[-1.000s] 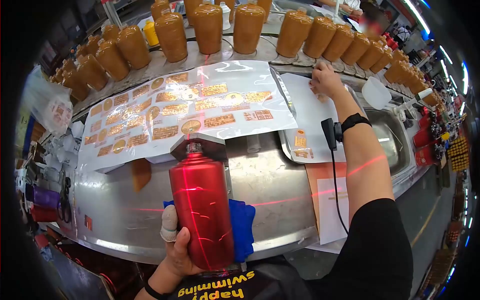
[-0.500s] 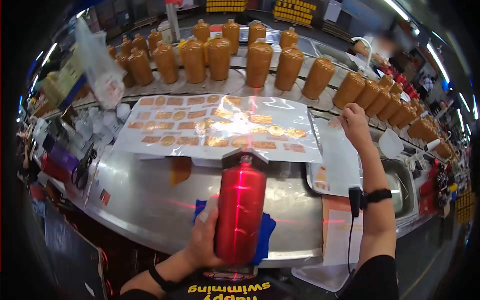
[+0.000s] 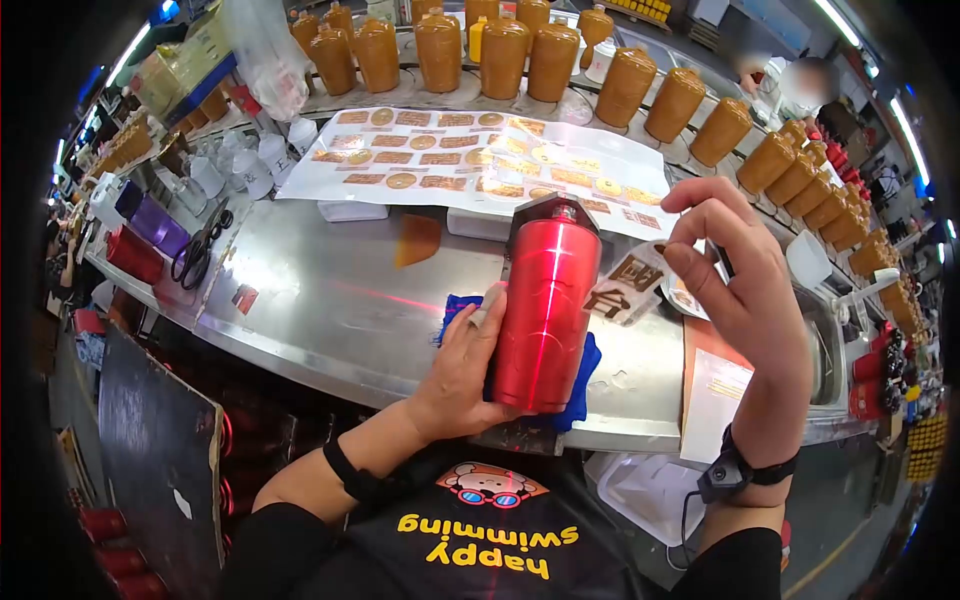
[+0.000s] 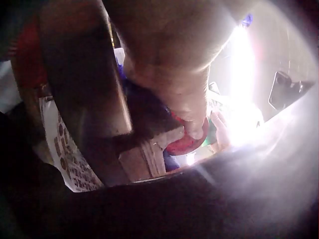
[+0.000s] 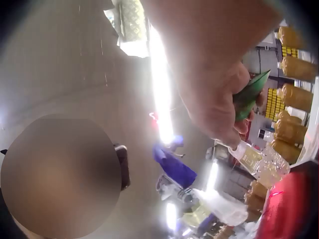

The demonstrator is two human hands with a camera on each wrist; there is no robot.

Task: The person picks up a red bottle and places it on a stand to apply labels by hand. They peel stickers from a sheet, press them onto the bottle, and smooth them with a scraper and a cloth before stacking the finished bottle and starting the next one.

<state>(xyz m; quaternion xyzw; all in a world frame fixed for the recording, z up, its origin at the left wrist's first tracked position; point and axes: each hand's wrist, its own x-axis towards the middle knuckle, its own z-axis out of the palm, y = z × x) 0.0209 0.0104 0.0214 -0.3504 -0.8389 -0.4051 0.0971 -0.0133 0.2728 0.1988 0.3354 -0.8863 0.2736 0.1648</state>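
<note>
In the head view, a glossy red bottle lies tilted, neck away from me, against a dark angular rest. My left hand holds it by its left side and base, one fingertip wrapped in a pale cover. Under the bottle lies a blue cloth. My right hand pinches the upper corner of a clear film decal with dark gold characters, which hangs just right of the bottle. A green flat piece shows between the right fingers in the right wrist view.
A sheet of gold decals spreads across the back of the metal bench. Behind it stand rows of brown bottles. Scissors and a purple container are at left; a sink is at right.
My right hand has come from the tray at the back right toward the bottle, bringing the clear decal with it. The left hand keeps holding the red bottle; the head view has shifted.
</note>
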